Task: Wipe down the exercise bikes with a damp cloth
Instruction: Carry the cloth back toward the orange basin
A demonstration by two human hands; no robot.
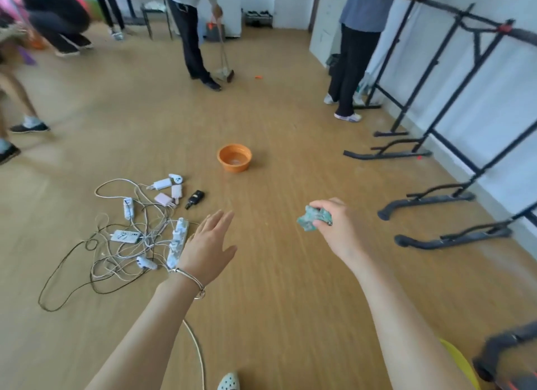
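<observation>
The right hand [338,230] is held out over the wood floor [276,288]. Its fingers [327,204] are curled tight around a small green cloth [313,217]. The cloth is scrunched up in a ball, and a bit of it pokes out to the left of those fingers.

The left hand [209,244] is held out too. Its fingers are straight and a little apart, and they hold nothing. A thin silver bracelet [189,276] sits on that wrist.

Far ahead of both sets of fingers, between them, an orange bowl [234,158] sits on the floor. Just left of the left fingers lies a messy pile of wires [128,238] and white plug boards [177,246].

Well to the right of the right fingers, black metal frames [427,199] stand in a row by the white wall.

Way past the bowl, a person [189,35] holds a broom [225,73]. Other people stand or crouch around the room.
</observation>
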